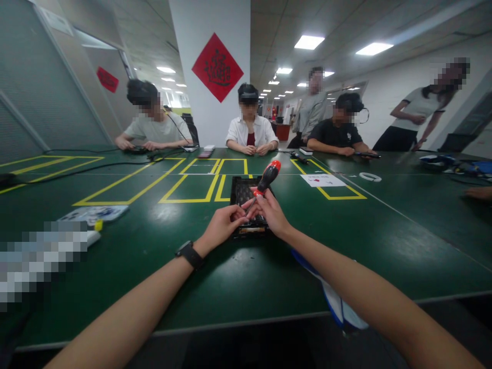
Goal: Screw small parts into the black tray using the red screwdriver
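Note:
My right hand [271,211] is closed round a screwdriver with a red and black handle [268,177], which points up and away from me. My left hand [222,225] is closed beside it, its fingertips pinching at the screwdriver's shaft or tip where the two hands meet. Both hands hover over a black rectangular device [241,192] that lies flat on the green table [346,241]. I wear a black watch [189,254] on my left wrist. What the left fingers pinch is too small to make out.
Yellow taped rectangles [184,187] mark the table. A white card [322,180] and a roll of tape [370,177] lie to the right, flat white items [94,214] to the left. Three people sit across the table and two stand behind. Black cables [77,171] run at the left.

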Tool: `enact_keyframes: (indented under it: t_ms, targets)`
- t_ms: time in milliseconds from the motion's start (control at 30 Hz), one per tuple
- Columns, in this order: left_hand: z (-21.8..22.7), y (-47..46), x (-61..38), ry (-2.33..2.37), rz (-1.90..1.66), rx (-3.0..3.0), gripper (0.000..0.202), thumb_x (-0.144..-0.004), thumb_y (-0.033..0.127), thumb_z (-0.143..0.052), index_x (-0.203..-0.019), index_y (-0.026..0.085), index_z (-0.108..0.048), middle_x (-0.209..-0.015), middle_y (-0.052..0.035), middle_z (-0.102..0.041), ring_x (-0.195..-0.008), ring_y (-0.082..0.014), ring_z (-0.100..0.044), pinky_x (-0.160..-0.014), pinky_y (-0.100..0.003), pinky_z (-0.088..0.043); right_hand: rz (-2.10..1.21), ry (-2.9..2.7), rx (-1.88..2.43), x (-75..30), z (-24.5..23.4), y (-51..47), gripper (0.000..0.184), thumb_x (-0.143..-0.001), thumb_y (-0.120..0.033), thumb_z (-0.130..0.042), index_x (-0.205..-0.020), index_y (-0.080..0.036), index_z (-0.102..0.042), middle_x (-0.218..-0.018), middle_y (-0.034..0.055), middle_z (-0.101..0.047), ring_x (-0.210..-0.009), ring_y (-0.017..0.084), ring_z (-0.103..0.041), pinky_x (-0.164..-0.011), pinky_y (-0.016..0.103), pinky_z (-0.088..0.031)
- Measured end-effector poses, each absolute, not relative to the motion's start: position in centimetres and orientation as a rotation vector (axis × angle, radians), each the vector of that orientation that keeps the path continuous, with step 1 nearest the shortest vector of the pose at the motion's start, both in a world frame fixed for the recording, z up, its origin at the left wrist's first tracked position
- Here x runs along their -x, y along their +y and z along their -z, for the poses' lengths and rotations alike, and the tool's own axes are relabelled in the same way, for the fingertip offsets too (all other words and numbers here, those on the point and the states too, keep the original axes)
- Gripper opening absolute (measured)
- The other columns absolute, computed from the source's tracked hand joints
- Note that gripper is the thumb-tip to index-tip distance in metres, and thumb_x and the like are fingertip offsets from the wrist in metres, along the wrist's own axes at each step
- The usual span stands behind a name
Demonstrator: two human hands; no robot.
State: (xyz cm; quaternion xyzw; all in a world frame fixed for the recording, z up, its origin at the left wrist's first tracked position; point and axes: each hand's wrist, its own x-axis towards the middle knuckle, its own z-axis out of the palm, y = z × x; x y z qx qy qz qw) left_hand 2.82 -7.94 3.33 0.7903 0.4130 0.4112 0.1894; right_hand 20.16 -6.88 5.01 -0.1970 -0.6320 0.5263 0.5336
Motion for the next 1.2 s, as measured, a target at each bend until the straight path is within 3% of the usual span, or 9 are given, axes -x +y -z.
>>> enact_keyframes:
  t_ms: [267, 533, 800, 1033, 1200]
  targets:
    - [-3.11, -7.75, -2.50, 1.078, -1.124, -2.300, 0.024, -0.086, 0.032, -0.050, -0.092, 0.017, -0.067, -0.086, -0.0046, -0.068, -0.075, -0.0157, -0.059, -0.072, -0.026, -0.043, -1.311, -1.505, 0.461, -20.20, -5.09, -6.91, 0.038, -0.089, -0.044, -0.040, -0.120, -0.021, -0.040, -0.081, 0.0025, -0.066, -0.057, 0.010, -0.062, -0.056, 0.023, -0.048]
    - [-3.47, -8.01, -2.77, 1.134, -1.174, -2.236, 0.025, -0.075, 0.038, -0.064, -0.083, 0.015, -0.061, -0.076, -0.0013, -0.063, -0.066, -0.0124, -0.054, -0.062, -0.023, -0.041, -1.280, -1.500, 0.464, -20.10, -4.83, -6.62, 0.036, -0.088, -0.043, -0.043, -0.117, -0.022, -0.041, -0.081, 0.0016, -0.065, -0.056, 0.009, -0.061, -0.055, 0.022, -0.047]
    - [-3.07, -7.61, -2.34, 1.056, -1.027, -2.298, 0.030, -0.087, 0.037, -0.048, -0.083, 0.014, -0.066, -0.072, -0.0010, -0.063, -0.066, -0.0118, -0.053, -0.065, -0.023, -0.038, -1.312, -1.513, 0.464, -20.19, -4.97, -7.00, 0.035, -0.090, -0.043, -0.040, -0.117, -0.021, -0.040, -0.076, 0.0009, -0.065, -0.054, 0.009, -0.060, -0.056, 0.023, -0.047]
    - [-3.37, -7.90, -2.61, 1.124, -1.140, -2.253, 0.023, -0.076, 0.037, -0.063, -0.079, 0.014, -0.058, -0.069, 0.0020, -0.056, -0.063, -0.0104, -0.048, -0.059, -0.021, -0.036, -1.316, -1.527, 0.460, -19.95, -4.99, -7.05, 0.034, -0.089, -0.044, -0.041, -0.114, -0.020, -0.041, -0.074, 0.0004, -0.065, -0.052, 0.009, -0.060, -0.053, 0.022, -0.046]
    - [-2.95, -7.54, -2.31, 1.112, -1.086, -2.273, 0.025, -0.082, 0.037, -0.056, -0.080, 0.014, -0.061, -0.069, 0.0006, -0.058, -0.064, -0.0110, -0.049, -0.062, -0.022, -0.037, -1.339, -1.504, 0.466, -19.96, -4.88, -6.91, 0.034, -0.089, -0.043, -0.041, -0.114, -0.020, -0.039, -0.076, 0.0011, -0.066, -0.054, 0.010, -0.061, -0.053, 0.022, -0.046]
